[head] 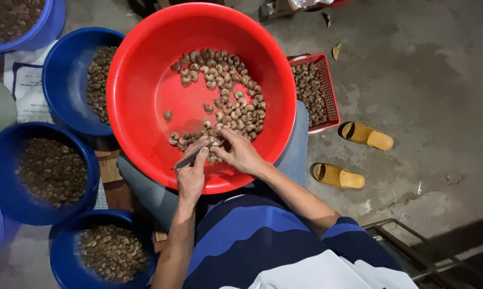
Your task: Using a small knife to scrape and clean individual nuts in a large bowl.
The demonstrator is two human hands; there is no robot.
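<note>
- Red basin point(145, 91) is resting on the person's lap, holding a scatter of cashew nuts point(225, 96).
- Left hand point(190, 176) is closing around a small knife point(190, 157), blade pointing left.
- Right hand point(241, 155) is pinching a nut at the pile's near edge, just beside the left hand.
- Blue buckets point(54, 171) of nuts are standing to the left.

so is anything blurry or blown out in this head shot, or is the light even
Head view: soft, even light with faint glare on the round red plastic basin's rim; the brown nuts inside it are sharp. The left hand and right hand look slightly motion-blurred. The blue tub at the left edge looks softer, and the bottom right corner falls dark.
</note>
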